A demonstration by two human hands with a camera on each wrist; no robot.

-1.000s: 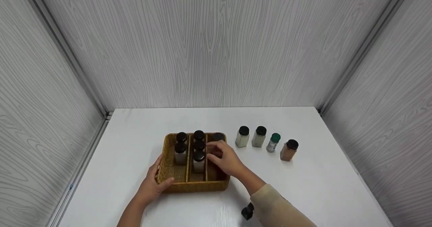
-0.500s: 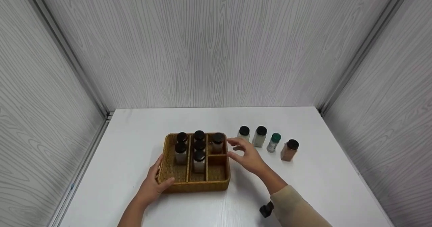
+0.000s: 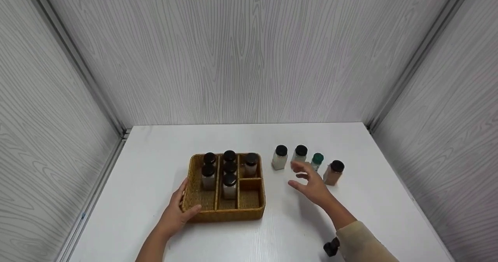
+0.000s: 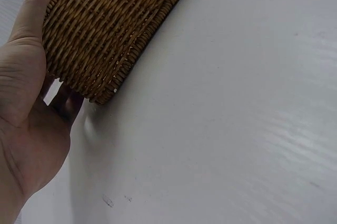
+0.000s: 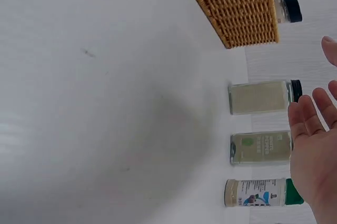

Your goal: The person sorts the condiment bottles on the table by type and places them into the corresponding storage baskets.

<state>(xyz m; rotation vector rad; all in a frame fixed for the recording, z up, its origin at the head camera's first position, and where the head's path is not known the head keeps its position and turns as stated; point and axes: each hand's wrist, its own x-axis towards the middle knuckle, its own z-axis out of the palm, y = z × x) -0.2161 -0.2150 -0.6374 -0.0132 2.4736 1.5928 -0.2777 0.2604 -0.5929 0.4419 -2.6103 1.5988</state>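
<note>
My left hand [image 3: 174, 217] grips the front left corner of a brown wicker basket [image 3: 229, 216], thumb over the rim; the left wrist view shows the woven wall [image 4: 113, 24] against the palm. Black-capped spice jars stand inside: two in the left section, three in the middle, one jar [image 3: 251, 165] in the back right section. The front right section holds nothing. My right hand [image 3: 314, 188] hangs empty with fingers spread, near a pale spice jar [image 5: 260, 148] and a green-capped shaker [image 5: 258, 192]. In the head view it partly covers both.
Another pale jar [image 3: 279, 160] stands between the basket and the right hand. To the right is a jar of reddish-brown spice [image 3: 332, 174]. The white table [image 3: 175, 141] ends at grey wood-grain panels behind and at both sides.
My right hand has come out of the basket's right section and moved right, over to the jars on the table. The left hand and basket have stayed in place.
</note>
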